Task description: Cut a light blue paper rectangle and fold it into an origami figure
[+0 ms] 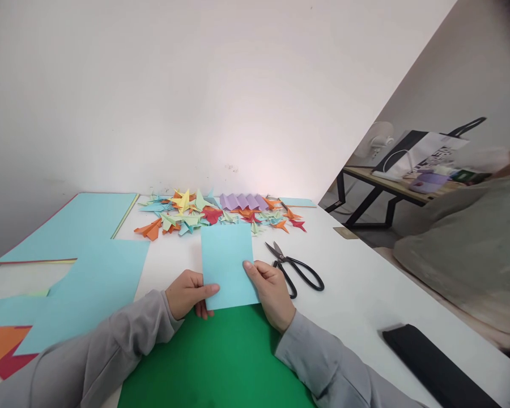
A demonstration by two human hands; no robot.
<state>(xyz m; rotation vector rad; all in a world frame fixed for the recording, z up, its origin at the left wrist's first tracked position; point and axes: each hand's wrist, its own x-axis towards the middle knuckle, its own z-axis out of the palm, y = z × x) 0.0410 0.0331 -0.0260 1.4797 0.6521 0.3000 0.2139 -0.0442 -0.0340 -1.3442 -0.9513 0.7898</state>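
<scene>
A small light blue paper rectangle (227,260) is held upright-ish over the white table (357,283), just past a large green sheet (221,362). My left hand (189,294) pinches its lower left corner, thumb on top. My right hand (272,292) grips its lower right edge, thumb pressed on the paper. Both arms wear grey sleeves. Black scissors (295,269) lie shut on the table just right of my right hand.
A heap of folded coloured paper shapes (221,215) and a purple pleated strip (243,201) lie by the wall. Big light blue sheets (74,226) cover the left side, orange and red scraps (4,348) at the near left. A black flat object (433,368) lies near right.
</scene>
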